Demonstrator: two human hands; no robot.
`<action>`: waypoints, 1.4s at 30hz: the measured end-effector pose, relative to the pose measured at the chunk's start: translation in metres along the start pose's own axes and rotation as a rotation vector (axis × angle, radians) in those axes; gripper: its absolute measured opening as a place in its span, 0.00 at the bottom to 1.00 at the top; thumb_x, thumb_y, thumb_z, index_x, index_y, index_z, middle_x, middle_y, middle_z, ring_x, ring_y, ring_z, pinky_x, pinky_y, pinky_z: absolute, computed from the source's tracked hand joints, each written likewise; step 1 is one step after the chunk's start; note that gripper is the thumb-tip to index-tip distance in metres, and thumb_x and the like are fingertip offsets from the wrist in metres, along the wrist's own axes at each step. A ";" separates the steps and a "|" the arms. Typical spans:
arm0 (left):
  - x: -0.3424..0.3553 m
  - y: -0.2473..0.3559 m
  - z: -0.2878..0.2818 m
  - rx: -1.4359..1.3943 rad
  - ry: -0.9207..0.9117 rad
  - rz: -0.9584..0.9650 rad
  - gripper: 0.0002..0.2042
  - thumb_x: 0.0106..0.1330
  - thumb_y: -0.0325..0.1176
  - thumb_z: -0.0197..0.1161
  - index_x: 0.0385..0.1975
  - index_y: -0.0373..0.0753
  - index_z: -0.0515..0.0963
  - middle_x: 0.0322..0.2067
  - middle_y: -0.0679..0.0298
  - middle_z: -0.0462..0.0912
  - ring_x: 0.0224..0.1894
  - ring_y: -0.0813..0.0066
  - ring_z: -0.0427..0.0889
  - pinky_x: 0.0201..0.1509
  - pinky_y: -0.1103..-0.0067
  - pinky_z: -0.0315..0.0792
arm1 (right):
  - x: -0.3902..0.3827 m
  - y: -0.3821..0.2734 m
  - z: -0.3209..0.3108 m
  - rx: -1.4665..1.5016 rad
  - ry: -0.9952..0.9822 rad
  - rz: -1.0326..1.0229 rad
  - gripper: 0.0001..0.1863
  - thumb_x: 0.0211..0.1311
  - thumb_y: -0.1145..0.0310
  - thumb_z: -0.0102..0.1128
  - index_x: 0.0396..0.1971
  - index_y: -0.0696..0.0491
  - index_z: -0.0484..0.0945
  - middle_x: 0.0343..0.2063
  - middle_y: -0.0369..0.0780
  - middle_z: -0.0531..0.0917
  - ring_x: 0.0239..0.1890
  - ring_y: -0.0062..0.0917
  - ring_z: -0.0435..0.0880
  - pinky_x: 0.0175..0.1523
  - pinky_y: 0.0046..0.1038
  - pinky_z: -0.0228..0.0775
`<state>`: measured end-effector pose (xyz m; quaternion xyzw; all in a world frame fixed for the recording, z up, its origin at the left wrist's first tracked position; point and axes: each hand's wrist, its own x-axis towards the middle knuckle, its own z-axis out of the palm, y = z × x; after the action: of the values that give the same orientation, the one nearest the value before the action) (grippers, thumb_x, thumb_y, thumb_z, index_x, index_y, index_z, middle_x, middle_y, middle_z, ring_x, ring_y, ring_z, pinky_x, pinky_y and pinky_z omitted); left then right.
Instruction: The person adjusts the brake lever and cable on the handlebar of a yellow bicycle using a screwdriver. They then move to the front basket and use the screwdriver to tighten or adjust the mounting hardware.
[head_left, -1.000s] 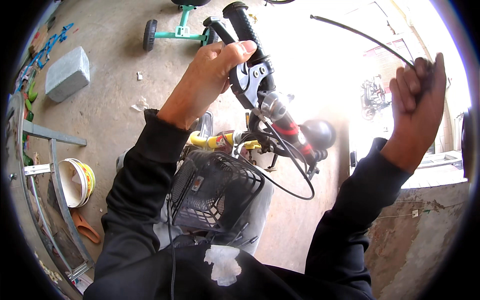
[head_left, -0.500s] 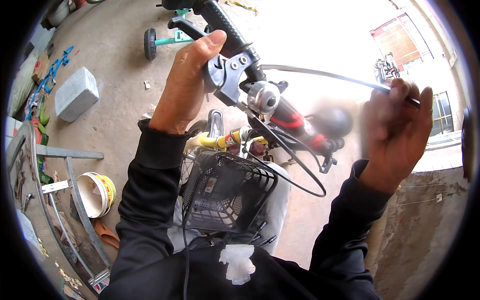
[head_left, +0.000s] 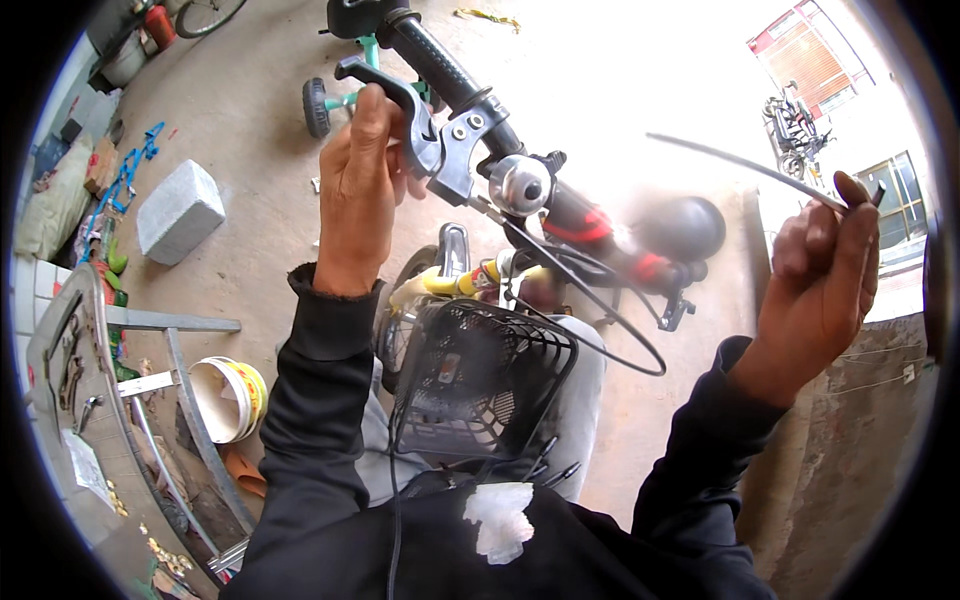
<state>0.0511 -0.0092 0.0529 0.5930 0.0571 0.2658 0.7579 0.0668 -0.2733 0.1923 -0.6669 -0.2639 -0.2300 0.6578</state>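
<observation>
Left hand (head_left: 357, 200) on one lever (head_left: 408, 103), right hand (head_left: 812, 300) pinching one cable (head_left: 760, 167), apparently

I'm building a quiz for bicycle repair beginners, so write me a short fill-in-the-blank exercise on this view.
1. The left hand is at the brake ____, beside the handlebar grip.
2. The hand holding the thin rod is the person's ____ one.
3. The plastic basket is coloured ____.

Missing words: lever; right; black.
</observation>
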 end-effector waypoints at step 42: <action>-0.128 0.055 0.046 0.811 -0.532 0.629 0.05 0.52 0.25 0.56 0.28 0.36 0.70 0.24 0.57 0.75 0.26 0.60 0.79 0.27 0.71 0.72 | -0.107 -0.026 0.019 -0.340 -0.587 0.465 0.06 0.56 0.74 0.60 0.32 0.60 0.76 0.19 0.38 0.79 0.22 0.15 0.75 0.28 0.19 0.67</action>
<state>-0.0581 -0.1005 0.0879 0.8709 -0.2171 0.2769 0.3430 -0.0322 -0.2599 0.1414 -0.8452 -0.2407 0.0846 0.4697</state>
